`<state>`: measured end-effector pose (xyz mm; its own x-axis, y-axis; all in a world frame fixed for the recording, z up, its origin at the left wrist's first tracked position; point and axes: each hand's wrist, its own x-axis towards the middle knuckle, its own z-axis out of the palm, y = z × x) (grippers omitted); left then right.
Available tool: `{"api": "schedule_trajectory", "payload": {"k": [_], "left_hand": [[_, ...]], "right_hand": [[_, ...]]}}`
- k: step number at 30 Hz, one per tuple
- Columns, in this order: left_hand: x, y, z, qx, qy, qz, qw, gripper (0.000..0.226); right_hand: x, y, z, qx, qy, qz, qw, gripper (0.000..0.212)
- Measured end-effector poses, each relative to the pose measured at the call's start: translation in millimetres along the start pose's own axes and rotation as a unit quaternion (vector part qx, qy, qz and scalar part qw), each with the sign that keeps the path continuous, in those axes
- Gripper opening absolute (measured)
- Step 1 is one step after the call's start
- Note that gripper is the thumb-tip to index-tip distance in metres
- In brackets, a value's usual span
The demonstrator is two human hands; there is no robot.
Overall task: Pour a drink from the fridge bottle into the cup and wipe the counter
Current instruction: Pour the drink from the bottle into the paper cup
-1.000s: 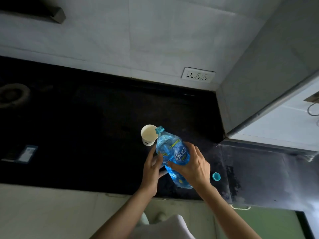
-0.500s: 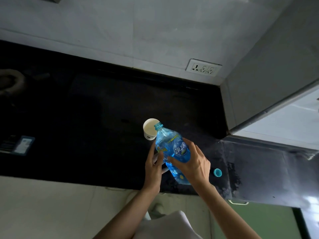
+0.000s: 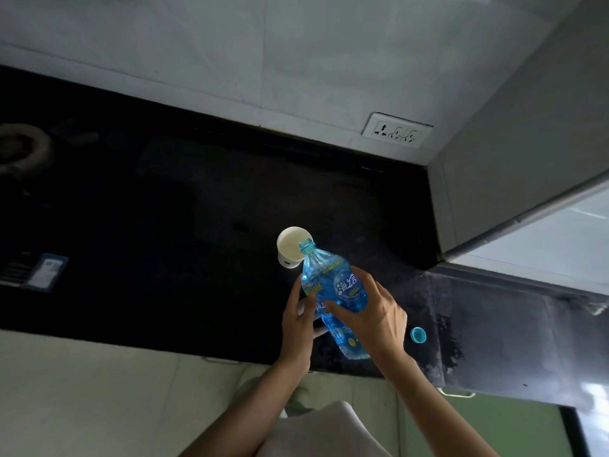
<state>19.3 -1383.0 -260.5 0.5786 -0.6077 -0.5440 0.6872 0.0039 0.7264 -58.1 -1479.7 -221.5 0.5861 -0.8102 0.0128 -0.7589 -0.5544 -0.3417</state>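
A white paper cup (image 3: pixel 290 246) stands upright on the black counter (image 3: pixel 184 225). Tilted toward it is a clear blue drink bottle (image 3: pixel 333 285) with no cap; its open neck hangs over the cup's near rim. My right hand (image 3: pixel 372 318) grips the bottle's middle from the right. My left hand (image 3: pixel 298 319) holds its lower left side, fingers partly hidden behind it. The blue cap (image 3: pixel 418 335) lies on the counter to the right of my right hand.
A wall socket (image 3: pixel 397 130) is on the tiled wall behind the counter. A grey cabinet side (image 3: pixel 514 159) closes off the right. A small blue-edged card or packet (image 3: pixel 46 272) lies at the far left, and a dim round burner (image 3: pixel 23 150) sits behind it.
The bottle has tipped further forward; its neck now overlaps the cup's rim instead of standing beside it. Both hands kept their hold.
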Motion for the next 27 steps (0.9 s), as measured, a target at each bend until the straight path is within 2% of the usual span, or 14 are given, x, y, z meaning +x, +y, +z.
{"api": "schedule_trajectory", "payload": {"k": [11, 27], "left_hand": [[2.1, -4.8, 3.6, -0.003, -0.002, -0.025, 1.000, 0.045], [2.7, -3.7, 7.1, 0.010, -0.006, -0.014, 1.000, 0.041]], "right_hand": [[0.0, 3.5, -5.7, -0.015, -0.021, 0.008, 1.000, 0.077], [2.5, 4.0, -9.6, -0.026, -0.014, 0.001, 1.000, 0.076]]}}
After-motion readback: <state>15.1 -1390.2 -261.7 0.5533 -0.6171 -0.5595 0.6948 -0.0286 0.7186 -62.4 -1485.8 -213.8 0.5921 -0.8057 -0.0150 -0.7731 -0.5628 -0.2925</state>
